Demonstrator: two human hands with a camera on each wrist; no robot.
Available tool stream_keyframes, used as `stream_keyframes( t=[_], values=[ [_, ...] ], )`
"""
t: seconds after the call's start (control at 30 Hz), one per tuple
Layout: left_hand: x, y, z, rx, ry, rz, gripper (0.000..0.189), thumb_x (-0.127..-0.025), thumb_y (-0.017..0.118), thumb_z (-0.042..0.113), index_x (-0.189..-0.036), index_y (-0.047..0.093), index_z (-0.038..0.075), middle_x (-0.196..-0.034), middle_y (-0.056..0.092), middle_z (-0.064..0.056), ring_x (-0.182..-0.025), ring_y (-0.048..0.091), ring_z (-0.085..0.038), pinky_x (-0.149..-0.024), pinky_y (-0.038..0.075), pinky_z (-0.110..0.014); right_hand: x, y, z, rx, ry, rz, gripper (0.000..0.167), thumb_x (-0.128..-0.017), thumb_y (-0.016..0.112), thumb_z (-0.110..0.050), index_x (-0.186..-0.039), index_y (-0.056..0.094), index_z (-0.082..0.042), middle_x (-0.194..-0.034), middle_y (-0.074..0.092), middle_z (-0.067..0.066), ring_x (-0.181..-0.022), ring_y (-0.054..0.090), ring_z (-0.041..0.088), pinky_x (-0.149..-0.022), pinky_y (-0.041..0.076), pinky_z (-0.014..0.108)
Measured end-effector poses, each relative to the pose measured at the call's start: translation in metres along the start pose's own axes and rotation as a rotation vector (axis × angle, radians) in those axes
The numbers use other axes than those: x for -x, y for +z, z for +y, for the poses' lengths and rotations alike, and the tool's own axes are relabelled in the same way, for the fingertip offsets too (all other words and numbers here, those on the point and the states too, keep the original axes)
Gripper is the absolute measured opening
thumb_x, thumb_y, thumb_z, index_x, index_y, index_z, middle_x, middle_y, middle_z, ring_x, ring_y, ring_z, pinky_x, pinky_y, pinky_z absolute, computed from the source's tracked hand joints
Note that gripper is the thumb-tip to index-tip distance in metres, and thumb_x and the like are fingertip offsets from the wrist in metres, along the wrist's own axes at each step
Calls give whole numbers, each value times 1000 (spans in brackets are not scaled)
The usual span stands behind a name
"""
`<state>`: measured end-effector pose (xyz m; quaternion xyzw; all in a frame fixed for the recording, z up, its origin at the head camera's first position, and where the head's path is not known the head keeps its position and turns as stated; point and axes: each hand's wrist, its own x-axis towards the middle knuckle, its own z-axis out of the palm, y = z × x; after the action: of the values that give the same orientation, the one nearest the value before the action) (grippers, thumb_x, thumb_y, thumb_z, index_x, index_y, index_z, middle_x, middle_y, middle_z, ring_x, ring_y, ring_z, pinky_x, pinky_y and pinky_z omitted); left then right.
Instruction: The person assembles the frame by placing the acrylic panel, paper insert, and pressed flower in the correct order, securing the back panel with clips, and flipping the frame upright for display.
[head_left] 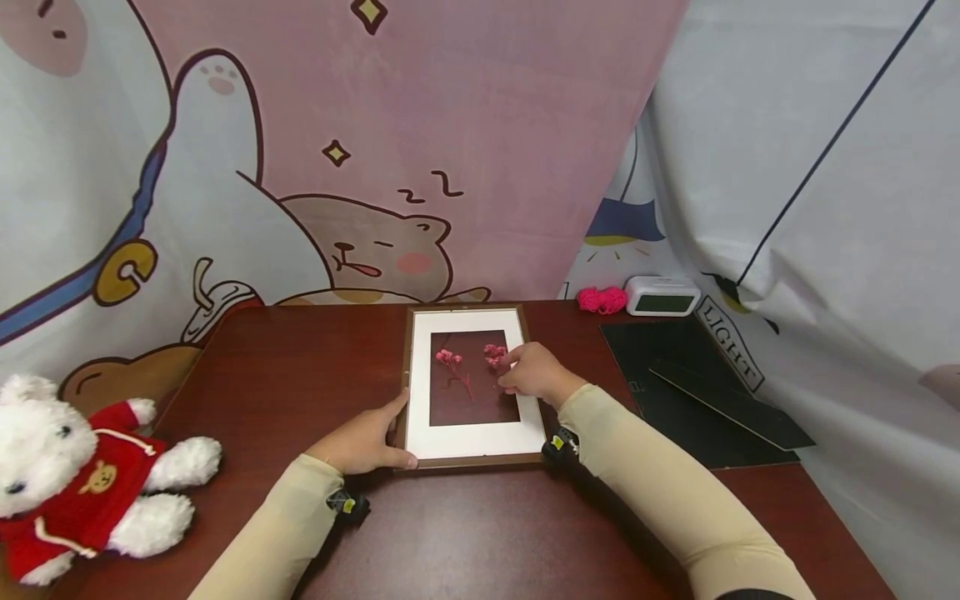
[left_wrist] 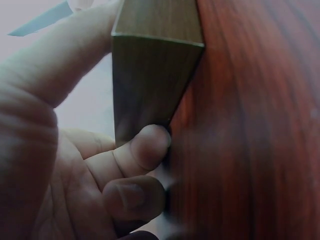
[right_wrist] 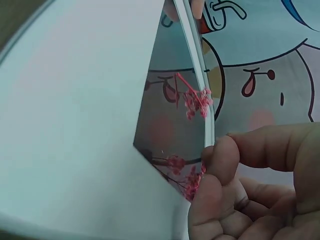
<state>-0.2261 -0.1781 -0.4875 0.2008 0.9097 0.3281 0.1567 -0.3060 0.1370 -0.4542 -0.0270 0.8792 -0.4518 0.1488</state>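
A brown picture frame with a white mat lies on the table, a dark panel showing in the mat's opening. My left hand grips the frame's near left corner; its fingers curl against the frame's side in the left wrist view. On the panel's left part lies a sprig of small pink flowers. Above its right part my right hand pinches a second pink flower sprig between thumb and fingertips. Those fingertips partly hide the stem.
At the right lie a black board and a narrower dark flap angled over it. Behind them stand a white digital clock and a pink yarn bundle. A white plush bear in red sits at the left. Printed cloth hangs behind the table.
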Motion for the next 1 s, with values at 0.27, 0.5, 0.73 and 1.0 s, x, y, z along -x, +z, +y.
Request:
stream_keyframes(
  t=[0.27, 0.5, 0.73, 1.0],
  values=[
    [1, 0, 1, -4, -7, 3, 122, -81, 92, 41, -168, 16, 1, -161, 43, -28, -139, 55, -38, -111, 49, -54, -2, 11, -3, -23, 37, 1, 38, -87, 77, 0, -124, 70, 7, -80, 73, 11, -66, 68, 14, -59, 55, 26],
    [0, 1, -1, -14, -12, 0, 122, -81, 92, 41, -169, 16, 3, -158, 46, -29, -136, 58, -38, -110, 49, -53, 1, 14, -8, 0, 30, -21, 39, -90, 77, -2, -127, 69, 8, -91, 75, 14, -69, 70, 14, -64, 58, 27],
    [-1, 2, -3, -2, -12, -2, 123, -81, 92, 42, -169, 16, 3, -158, 46, -29, -136, 57, -39, -110, 50, -53, 8, 3, 1, 20, -62, 8, 40, -92, 77, -9, -130, 71, 3, -84, 72, 8, -66, 64, 13, -59, 51, 27],
    [-1, 1, -2, 6, -7, 4, 123, -81, 92, 41, -169, 15, 3, -159, 45, -29, -136, 57, -38, -110, 50, -53, 31, -44, 29, 110, -331, 191, 37, -93, 80, -17, -127, 73, -2, -91, 74, 6, -78, 61, 18, -66, 51, 32]
  ],
)
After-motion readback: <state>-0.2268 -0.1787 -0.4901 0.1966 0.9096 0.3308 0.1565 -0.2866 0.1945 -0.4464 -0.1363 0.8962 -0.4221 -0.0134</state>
